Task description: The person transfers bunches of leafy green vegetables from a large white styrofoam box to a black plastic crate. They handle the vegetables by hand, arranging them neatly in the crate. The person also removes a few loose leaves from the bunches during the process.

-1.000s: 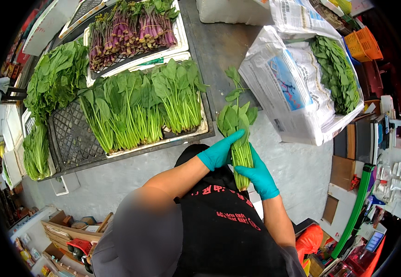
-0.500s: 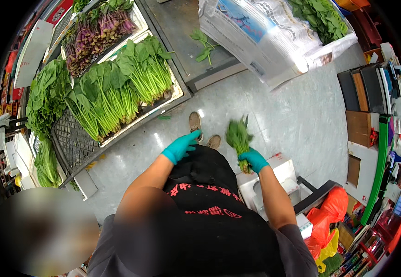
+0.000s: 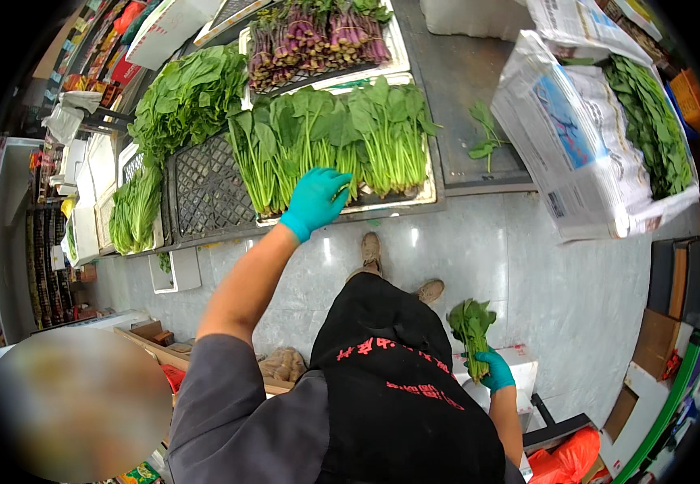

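My left hand point(image 3: 316, 202), in a teal glove, is over the stem ends of the leafy green bunches point(image 3: 394, 133) in a white foam tray point(image 3: 429, 189). Its fingers are partly curled and apart, with nothing visibly in them; whether they touch the stems I cannot tell. Low at the right, my right hand point(image 3: 497, 371), gloved in teal too, is closed round the stems of a small bunch of leafy greens point(image 3: 472, 327), leaves pointing up and away from me. Beneath it stands a white box point(image 3: 519, 367).
Purple-stemmed greens point(image 3: 318, 36) lie behind the tray, beside a black mesh crate point(image 3: 209, 185) and more loose greens point(image 3: 189, 101). A carton lined with printed paper point(image 3: 564, 153) holds greens at the far right. Loose leaves point(image 3: 487, 137) lie on the dark table point(image 3: 459, 97). Red bags point(image 3: 568, 460) sit lower right.
My view has turned toward the vegetable display. My left hand has reached forward from near my body to the front of the foam tray. The right hand still grips its bunch, held low beside me.
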`<action>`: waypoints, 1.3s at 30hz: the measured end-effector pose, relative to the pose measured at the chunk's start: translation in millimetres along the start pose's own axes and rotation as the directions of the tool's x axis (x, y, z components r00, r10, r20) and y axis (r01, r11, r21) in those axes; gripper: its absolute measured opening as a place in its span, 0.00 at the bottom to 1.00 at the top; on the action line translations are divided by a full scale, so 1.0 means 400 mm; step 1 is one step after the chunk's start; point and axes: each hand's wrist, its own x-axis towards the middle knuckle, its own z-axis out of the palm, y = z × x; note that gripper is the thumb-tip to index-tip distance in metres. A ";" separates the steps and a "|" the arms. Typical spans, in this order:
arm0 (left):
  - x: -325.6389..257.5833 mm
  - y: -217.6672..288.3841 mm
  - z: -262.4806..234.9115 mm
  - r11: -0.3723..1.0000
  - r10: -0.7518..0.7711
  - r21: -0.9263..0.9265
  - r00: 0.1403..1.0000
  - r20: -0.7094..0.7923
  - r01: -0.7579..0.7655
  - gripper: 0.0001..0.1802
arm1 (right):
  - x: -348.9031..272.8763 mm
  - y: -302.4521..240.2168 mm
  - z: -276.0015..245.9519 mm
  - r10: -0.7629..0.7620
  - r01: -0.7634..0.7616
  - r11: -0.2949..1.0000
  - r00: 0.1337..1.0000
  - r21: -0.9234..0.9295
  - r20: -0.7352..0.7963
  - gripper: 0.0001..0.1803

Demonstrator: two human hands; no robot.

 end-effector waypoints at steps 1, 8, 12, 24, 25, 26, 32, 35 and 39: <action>0.033 -0.031 0.003 0.996 0.077 0.047 0.996 0.052 -0.079 0.18 | -0.016 -0.028 0.046 -0.049 0.051 0.998 0.997 -0.032 0.051 0.35; 0.204 -0.185 0.051 0.874 0.402 0.124 0.842 0.359 -0.470 0.27 | -0.100 -0.231 0.485 -0.420 0.430 0.900 0.898 -0.065 0.127 0.48; 0.217 -0.273 0.075 0.870 0.414 0.114 0.837 0.357 -0.479 0.32 | -0.057 -0.335 0.770 -0.502 0.528 0.847 0.835 -0.068 0.228 0.53; 0.203 -0.317 0.056 0.926 0.354 0.008 0.875 0.330 -0.378 0.33 | 0.427 -0.511 1.165 -0.554 0.689 0.616 0.723 -0.381 0.412 0.54; 0.203 -0.319 0.058 0.927 0.357 -0.006 0.877 0.320 -0.375 0.34 | 0.445 -0.509 1.168 -0.608 0.728 0.492 0.680 -0.478 0.409 0.54; 0.204 -0.323 0.058 0.927 0.362 -0.020 0.879 0.310 -0.375 0.35 | 0.459 -0.507 1.169 -0.658 0.744 0.357 0.630 -0.565 0.413 0.54; 0.217 -0.335 0.024 0.905 0.424 -0.102 0.876 0.229 -0.412 0.29 | 0.484 -0.434 1.225 -0.760 0.378 -0.211 0.516 -0.902 0.394 0.60; 0.211 -0.342 -0.055 0.900 0.434 -0.125 0.885 0.168 -0.418 0.23 | 0.484 -0.409 1.237 -0.810 0.280 -0.161 0.511 -0.946 0.289 0.59; 0.239 -0.331 -0.140 0.920 0.189 -0.365 0.978 0.086 -0.146 0.22 | 0.482 -0.397 1.242 -0.838 0.262 -0.175 0.466 -0.949 0.283 0.59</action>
